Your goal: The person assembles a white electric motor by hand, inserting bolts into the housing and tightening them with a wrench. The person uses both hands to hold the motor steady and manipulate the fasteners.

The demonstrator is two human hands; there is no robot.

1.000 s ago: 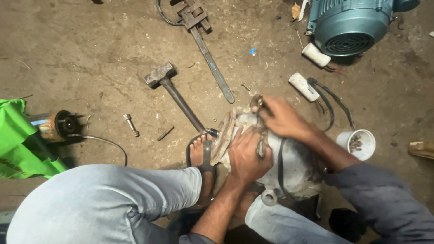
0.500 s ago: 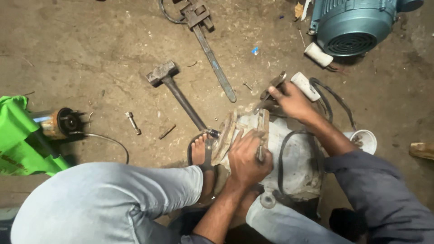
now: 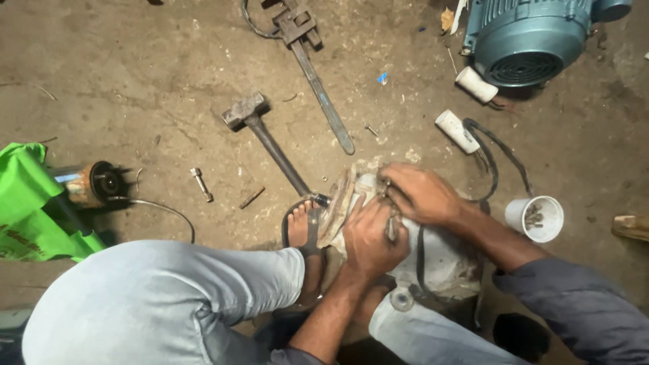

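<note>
I sat on the floor [image 3: 135, 81] with the grey metal housing [image 3: 443, 260] wedged between my legs, just beside my sandalled foot [image 3: 304, 230]. My left hand [image 3: 368, 236] was wrapped tight around a slim metal tool [image 3: 392, 226] pressed against the top of the housing, and my right hand [image 3: 422, 195] lay curled over the same spot; whether its grip held anything I could not tell. With both hands crowded so close, I judged a slip of the tool could drive it into my right fingers. My bare toes sat next to the rusty plate [image 3: 338, 206], so a sudden jerk might have caught them. The housing rested only on my legs and could have rolled under hard force. The hammer [image 3: 260, 132] lay near my foot.
</note>
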